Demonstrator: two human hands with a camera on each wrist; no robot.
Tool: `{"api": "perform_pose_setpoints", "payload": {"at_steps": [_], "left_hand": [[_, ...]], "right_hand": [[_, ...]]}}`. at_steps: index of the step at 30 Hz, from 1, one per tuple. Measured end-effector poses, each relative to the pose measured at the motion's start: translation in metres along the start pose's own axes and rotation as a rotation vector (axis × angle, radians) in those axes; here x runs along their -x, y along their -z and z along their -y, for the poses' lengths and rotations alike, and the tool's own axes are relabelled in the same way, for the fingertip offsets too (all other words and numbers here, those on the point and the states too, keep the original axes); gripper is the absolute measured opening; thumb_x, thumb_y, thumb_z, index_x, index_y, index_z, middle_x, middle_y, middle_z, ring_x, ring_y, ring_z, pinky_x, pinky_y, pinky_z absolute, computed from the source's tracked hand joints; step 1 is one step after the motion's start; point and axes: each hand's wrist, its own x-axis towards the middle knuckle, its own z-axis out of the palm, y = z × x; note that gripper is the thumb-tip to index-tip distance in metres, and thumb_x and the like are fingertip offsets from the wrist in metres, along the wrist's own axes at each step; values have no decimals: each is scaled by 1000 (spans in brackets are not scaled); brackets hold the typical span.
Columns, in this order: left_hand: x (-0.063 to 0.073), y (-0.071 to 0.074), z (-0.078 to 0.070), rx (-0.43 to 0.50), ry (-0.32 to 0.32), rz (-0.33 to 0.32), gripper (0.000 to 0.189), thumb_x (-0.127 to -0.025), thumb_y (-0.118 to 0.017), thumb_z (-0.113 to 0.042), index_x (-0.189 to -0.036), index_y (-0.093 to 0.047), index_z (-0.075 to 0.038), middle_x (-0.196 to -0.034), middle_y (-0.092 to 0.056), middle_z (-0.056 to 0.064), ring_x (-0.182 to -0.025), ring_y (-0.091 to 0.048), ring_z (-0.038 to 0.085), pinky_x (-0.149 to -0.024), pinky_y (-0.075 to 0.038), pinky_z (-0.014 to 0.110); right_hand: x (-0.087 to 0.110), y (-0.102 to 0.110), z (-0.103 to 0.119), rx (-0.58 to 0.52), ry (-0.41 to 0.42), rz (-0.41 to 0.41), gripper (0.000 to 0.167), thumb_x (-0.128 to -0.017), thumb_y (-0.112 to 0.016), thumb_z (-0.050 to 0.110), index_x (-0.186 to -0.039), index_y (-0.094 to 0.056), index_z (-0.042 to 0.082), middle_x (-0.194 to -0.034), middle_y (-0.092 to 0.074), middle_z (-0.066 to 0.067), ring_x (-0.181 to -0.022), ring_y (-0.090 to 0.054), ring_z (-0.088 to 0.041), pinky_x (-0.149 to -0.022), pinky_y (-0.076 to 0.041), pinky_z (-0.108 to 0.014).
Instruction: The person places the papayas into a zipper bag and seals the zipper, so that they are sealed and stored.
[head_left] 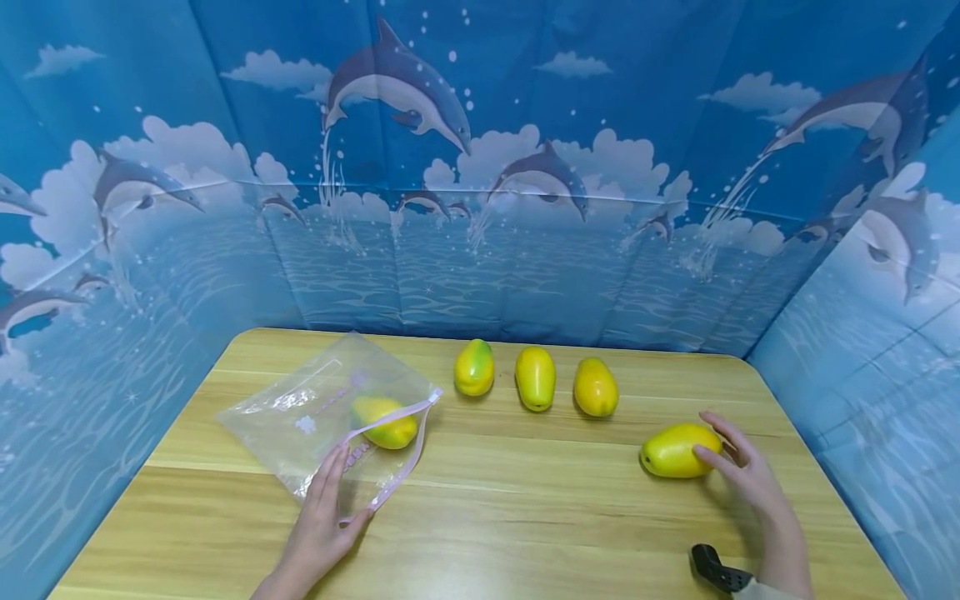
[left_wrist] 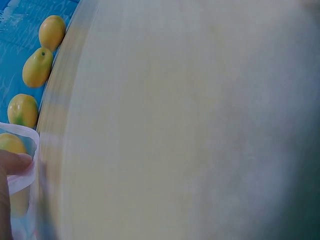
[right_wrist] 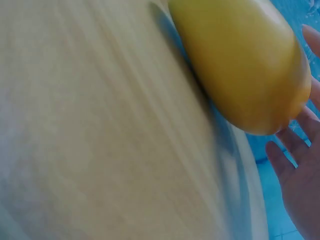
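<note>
Flat on the table at the left lies a clear zip bag (head_left: 300, 400) with a lilac edge and small prints, its mouth standing apart. One yellow mango (head_left: 393, 432) is inside, near the mouth. My left hand (head_left: 318, 525) holds the bag at its mouth; in the left wrist view the thumb (left_wrist: 19, 162) is against the lilac rim (left_wrist: 22, 185). At the right, my right hand (head_left: 746, 467) reaches round the near end of another mango (head_left: 678, 451), thumb over it and fingers spread. The right wrist view shows this mango (right_wrist: 245, 60) large, with fingers beyond its end.
Along the back of the table stand a mango with a green patch (head_left: 474, 367), a longer mango (head_left: 536, 378) and a rounder mango (head_left: 596, 387). A dolphin-print curtain (head_left: 495, 242) surrounds the wooden table (head_left: 510, 517). A black strap (head_left: 716, 571) is by my right wrist.
</note>
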Motion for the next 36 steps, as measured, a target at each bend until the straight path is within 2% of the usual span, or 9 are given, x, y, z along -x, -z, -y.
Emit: {"api": "perform_pose_setpoints", "payload": {"at_steps": [3, 5, 8, 9, 12, 17, 21, 28, 36], "left_hand": [[1, 0, 0, 13, 7, 6, 87, -70, -69, -27, -137, -28, 10, -141, -30, 25, -136, -16, 11, -114, -11, 19], [0, 0, 0, 13, 5, 4, 87, -70, -68, -28, -137, -28, 11, -140, -31, 26, -136, -16, 11, -114, -11, 19], [0, 0, -1, -2, -5, -3, 90, -66, -71, -24, -136, -28, 10, -139, -31, 26, -135, -16, 10, -114, -11, 19], [-1, 0, -1, -7, -10, -7, 93, -61, -73, -19, -136, -28, 10, -139, -31, 26, -135, -16, 10, -114, -11, 19], [-1, 0, -1, -19, -24, -16, 97, -55, -76, -13, -136, -29, 11, -139, -32, 26, -135, -16, 10, -114, -12, 19], [-1, 0, -1, -18, -22, -13, 97, -55, -76, -13, -136, -28, 10, -140, -31, 25, -135, -16, 10, -113, -12, 19], [0, 0, -1, -13, -22, -9, 97, -56, -75, -14, -137, -28, 10, -140, -31, 25, -135, -17, 11, -113, -12, 19], [0, 1, -2, -29, -24, -16, 99, -53, -77, -12, -136, -28, 11, -140, -31, 25, -135, -15, 8, -113, -12, 18], [-1, 1, -2, -41, -15, -7, 101, -52, -79, -11, -137, -28, 10, -139, -32, 25, -135, -14, 7, -113, -12, 17]], "right_hand": [[1, 0, -2, -14, -25, 31, 54, -93, -52, 20, -142, -31, 11, -138, -32, 20, -111, -26, 18, -83, -28, 4], [2, 0, -3, -17, -40, 47, 54, -93, -52, 21, -143, -31, 14, -141, -31, 17, -110, -27, 18, -81, -29, 4], [3, -1, -5, -17, -35, 62, 54, -93, -52, 20, -143, -30, 17, -144, -29, 11, -108, -27, 18, -80, -30, 3], [4, -1, -5, -22, -25, 64, 54, -93, -52, 19, -143, -30, 17, -145, -29, 9, -108, -28, 18, -80, -30, 3], [5, -1, -5, -43, -8, 77, 56, -93, -52, 16, -144, -29, 15, -145, -27, 11, -109, -27, 18, -80, -30, 2], [7, -1, -7, -78, 13, 96, 58, -92, -52, 12, -144, -27, 14, -146, -26, 10, -110, -28, 18, -81, -31, 1], [7, -1, -7, -64, -14, 95, 60, -92, -53, 13, -145, -26, 17, -145, -26, 8, -108, -30, 17, -80, -33, 1], [7, -1, -6, -14, -94, 67, 61, -89, -59, 20, -142, -30, 10, -126, -32, 27, -100, -37, 15, -75, -38, -4], [6, -1, -6, 10, -132, 68, 60, -90, -57, 24, -143, -31, 12, -123, -32, 30, -97, -39, 13, -73, -39, -8]]}}
